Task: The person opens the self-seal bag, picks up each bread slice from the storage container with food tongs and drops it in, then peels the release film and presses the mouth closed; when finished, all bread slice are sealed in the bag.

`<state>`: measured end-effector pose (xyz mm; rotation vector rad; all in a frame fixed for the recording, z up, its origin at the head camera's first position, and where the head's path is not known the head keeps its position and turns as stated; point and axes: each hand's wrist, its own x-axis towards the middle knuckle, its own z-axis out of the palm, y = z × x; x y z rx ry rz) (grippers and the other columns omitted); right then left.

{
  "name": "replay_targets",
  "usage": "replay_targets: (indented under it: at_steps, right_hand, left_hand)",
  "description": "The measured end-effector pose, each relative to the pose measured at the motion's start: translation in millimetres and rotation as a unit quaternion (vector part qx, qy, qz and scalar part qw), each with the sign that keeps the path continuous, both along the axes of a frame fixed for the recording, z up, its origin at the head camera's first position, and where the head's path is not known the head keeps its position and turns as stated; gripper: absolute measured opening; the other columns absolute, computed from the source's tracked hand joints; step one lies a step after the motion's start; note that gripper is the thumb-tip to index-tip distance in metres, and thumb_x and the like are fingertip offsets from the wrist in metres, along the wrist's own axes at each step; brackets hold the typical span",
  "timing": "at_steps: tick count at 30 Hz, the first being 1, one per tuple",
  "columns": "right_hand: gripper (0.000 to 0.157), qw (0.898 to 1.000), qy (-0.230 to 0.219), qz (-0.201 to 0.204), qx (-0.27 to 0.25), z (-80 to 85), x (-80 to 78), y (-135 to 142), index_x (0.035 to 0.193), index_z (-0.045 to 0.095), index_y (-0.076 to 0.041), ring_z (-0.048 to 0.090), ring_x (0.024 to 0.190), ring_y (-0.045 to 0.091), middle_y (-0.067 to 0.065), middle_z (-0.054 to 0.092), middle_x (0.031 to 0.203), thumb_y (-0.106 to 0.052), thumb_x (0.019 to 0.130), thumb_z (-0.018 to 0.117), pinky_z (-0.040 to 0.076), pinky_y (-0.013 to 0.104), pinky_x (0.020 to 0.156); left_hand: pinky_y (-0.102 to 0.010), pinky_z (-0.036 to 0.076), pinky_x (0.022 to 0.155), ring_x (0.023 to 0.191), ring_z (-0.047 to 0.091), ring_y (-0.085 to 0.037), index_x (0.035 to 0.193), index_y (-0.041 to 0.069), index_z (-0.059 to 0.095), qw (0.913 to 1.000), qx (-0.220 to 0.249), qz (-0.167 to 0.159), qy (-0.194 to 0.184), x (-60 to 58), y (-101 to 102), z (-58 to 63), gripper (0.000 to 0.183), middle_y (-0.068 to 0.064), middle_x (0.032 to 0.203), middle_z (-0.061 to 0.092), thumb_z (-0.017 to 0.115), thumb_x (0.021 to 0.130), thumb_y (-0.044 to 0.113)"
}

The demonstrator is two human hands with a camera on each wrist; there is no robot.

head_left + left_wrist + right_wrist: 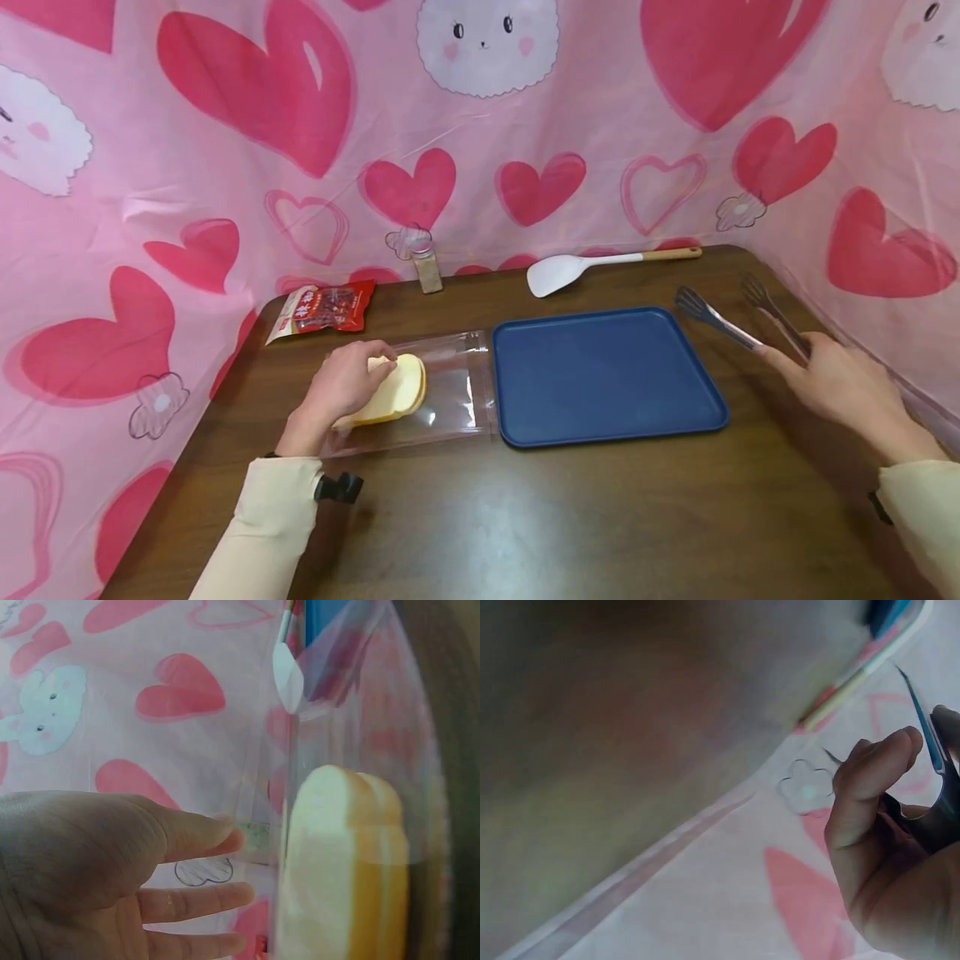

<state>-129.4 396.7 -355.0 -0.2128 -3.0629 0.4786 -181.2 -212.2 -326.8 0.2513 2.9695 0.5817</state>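
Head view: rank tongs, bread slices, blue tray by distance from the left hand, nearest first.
1. Bread slices: right by the left hand.
2. Blue tray: middle, to the right of the bread.
3. Tongs: far right, held in the right hand.

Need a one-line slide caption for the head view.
Left hand above bread slices and transparent plastic packaging beside a blue tray; right hand holds slotted tongs spread open.
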Motion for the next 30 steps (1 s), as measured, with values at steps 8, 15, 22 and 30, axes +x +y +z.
replay_targets:
  at_steps: [8, 15, 22, 30]
  right_hand:
    - [0.08, 0.999, -0.047, -0.021, 0.007, -8.2, 14.9, 21, 0.093, 0.055, 0.01, 0.059, 0.064, 0.044, 0.02, 0.058, 0.07, -0.068, 0.103, 0.048, 0.047, 0.053, 0.053]
    - [0.096, 0.991, -0.126, -0.005, 0.032, -9.5, 14.8, 20, 0.095, 0.056, 0.017, 0.063, 0.071, 0.052, 0.035, 0.062, 0.08, -0.077, 0.1, 0.04, 0.048, 0.057, 0.057]
    - [0.084, 0.987, -0.16, -0.002, 0.025, -13.7, 15.8, 14, 0.076, 0.058, -0.001, 0.059, 0.066, 0.037, 0.016, 0.058, 0.07, -0.081, 0.097, 0.042, 0.048, 0.05, 0.055]
    - [0.087, 0.989, -0.142, -0.009, 0.038, -11.0, 17.7, 16, 0.08, 0.058, 0.004, 0.062, 0.069, 0.045, 0.023, 0.061, 0.074, -0.081, 0.096, 0.046, 0.049, 0.056, 0.056]
  left_hand:
    - [-0.06, 0.052, 0.105, 0.121, 0.067, -0.042, 0.128, 0.003, 0.069, 0.9981, 0.0, -0.059, -0.021, -37.2, 12, 10.6, 0.029, -0.022, 0.127, 0.073, 0.06, 0.106, 0.02]
    - [-0.056, 0.05, 0.111, 0.126, 0.065, -0.044, 0.128, -0.003, 0.068, 0.9913, -0.037, -0.115, -0.053, -74.5, 30, -2.3, 0.032, -0.023, 0.128, 0.073, 0.062, 0.104, 0.018]
    - [-0.051, 0.054, 0.106, 0.114, 0.069, -0.036, 0.121, -0.001, 0.074, 0.987, -0.065, -0.108, -0.1, -93.4, 43, -17.4, 0.03, -0.019, 0.121, 0.076, 0.069, 0.101, 0.02]
    - [-0.036, 0.052, 0.083, 0.089, 0.06, -0.025, 0.101, 0.006, 0.077, 0.9878, -0.036, -0.099, -0.115, -97.9, 45, -19.4, 0.014, -0.009, 0.093, 0.073, 0.069, 0.101, 0.016]
